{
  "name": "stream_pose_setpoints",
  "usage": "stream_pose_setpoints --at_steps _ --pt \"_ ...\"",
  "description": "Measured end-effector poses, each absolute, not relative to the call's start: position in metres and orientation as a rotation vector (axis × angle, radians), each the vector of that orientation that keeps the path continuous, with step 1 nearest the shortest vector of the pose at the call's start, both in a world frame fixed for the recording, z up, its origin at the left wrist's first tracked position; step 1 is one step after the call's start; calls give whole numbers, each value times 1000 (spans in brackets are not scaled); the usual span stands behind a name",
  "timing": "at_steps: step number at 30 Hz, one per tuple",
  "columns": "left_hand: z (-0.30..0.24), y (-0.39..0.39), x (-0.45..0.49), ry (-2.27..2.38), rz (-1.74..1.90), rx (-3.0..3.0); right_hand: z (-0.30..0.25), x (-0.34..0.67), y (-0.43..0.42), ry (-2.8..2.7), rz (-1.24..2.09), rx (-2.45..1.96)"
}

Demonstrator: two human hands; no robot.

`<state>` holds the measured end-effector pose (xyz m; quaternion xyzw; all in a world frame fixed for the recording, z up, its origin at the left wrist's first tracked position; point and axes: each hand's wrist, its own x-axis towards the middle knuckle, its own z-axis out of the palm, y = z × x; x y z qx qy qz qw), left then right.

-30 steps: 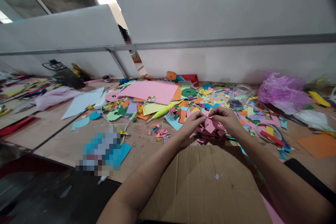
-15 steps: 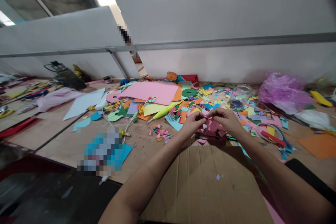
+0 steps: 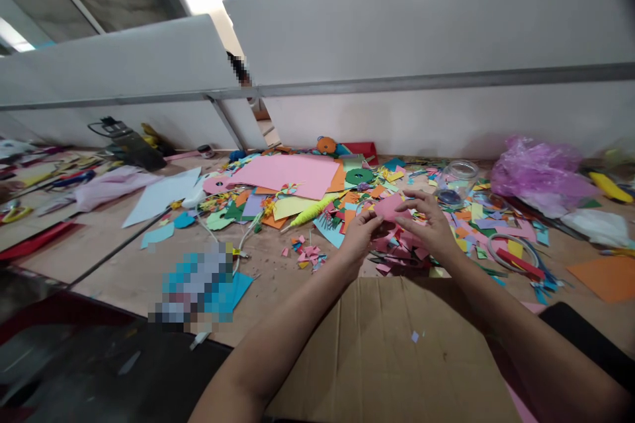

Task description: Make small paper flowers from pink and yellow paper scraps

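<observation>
A small pink piece of paper (image 3: pixel 389 207) is pinched at its left edge by my left hand (image 3: pixel 361 235), above the heap of paper scraps. At the right edge of that paper, my right hand (image 3: pixel 430 221) has its fingers spread apart, with the thumb close to the paper; whether it touches is hard to tell. Below both hands lies a pile of cut pink paper pieces (image 3: pixel 404 250). Nearer to me, under my forearms, is a brown cardboard sheet (image 3: pixel 387 357) with a tiny pale scrap on it.
Colourful scraps spread across the table (image 3: pixel 282 294). A clear jar (image 3: pixel 459 184) and a purple plastic bag (image 3: pixel 533 175) stand at the right. Behind them rises a white partition (image 3: pixel 426 26). Large pink paper (image 3: pixel 288 172) and a dark bottle (image 3: pixel 133 145) are to the left.
My right hand's fingers have come apart from a pinch at the pink paper. The paper now shows flat between my hands, held by the left.
</observation>
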<state>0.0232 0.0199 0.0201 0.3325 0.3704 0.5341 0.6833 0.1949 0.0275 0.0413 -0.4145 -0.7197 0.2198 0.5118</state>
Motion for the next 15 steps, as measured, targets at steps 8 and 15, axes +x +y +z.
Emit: stream_pose_setpoints --at_steps 8,15 --pt "22 16 22 878 1107 717 33 195 31 -1849 492 -941" --pt "22 11 24 987 1060 768 33 194 28 -1916 412 -937"
